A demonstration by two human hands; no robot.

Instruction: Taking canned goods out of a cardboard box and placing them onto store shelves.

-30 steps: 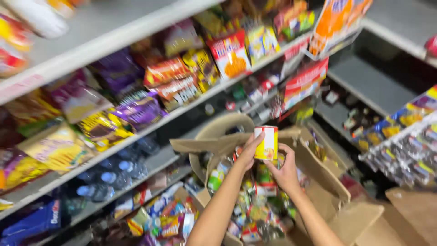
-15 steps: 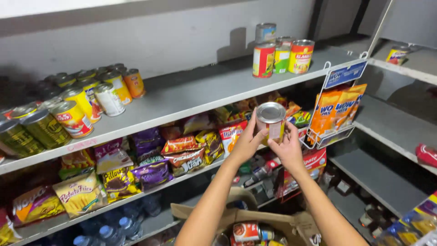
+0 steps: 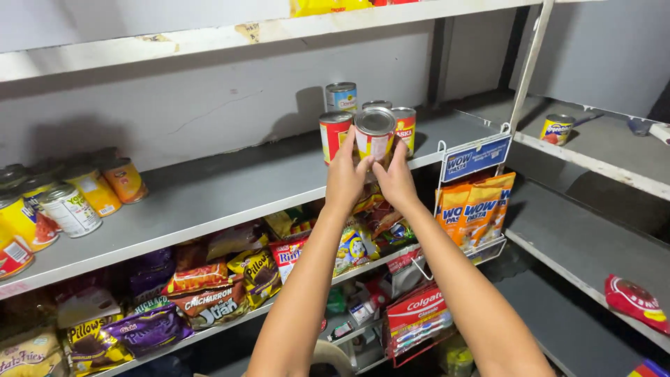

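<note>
Holding: both hands were closed around one tin can [image 3: 375,134], raised just above the front edge of the grey shelf [image 3: 230,188].
Left hand: the left hand [image 3: 346,174] gripped the can's left side, fingers curled up along the label.
Right hand: the right hand [image 3: 396,178] clasped the can's right side, thumb against the label and close to the left hand's.
Can in hand: it stood upright, silver lid on top, with a red and yellow label; whether its base touched the shelf could not be told.
Snack bags: just below the forearms, a lower shelf held a row of snack bags [image 3: 209,290] in orange, purple and yellow.
Wire rack: to the right of the arms, a wire rack [image 3: 474,202] hung from the shelf post, with orange packets [image 3: 478,209] in it.
Toothpaste boxes: red boxes [image 3: 417,314] sat lower down, under the right forearm.
Standing cans: directly behind the held can, a small group of cans [image 3: 342,115] stood upright on the same shelf, one with a blue label at the back.
Left cans: far along the shelf to the left, a cluster of cans [image 3: 66,202] lay tilted on their sides.
Side shelf: on the right-hand shelf, well apart, a lone yellow can [image 3: 557,128] stood upright.
Red pouch: a red pouch [image 3: 636,300] lay on a lower right-hand shelf.
</note>
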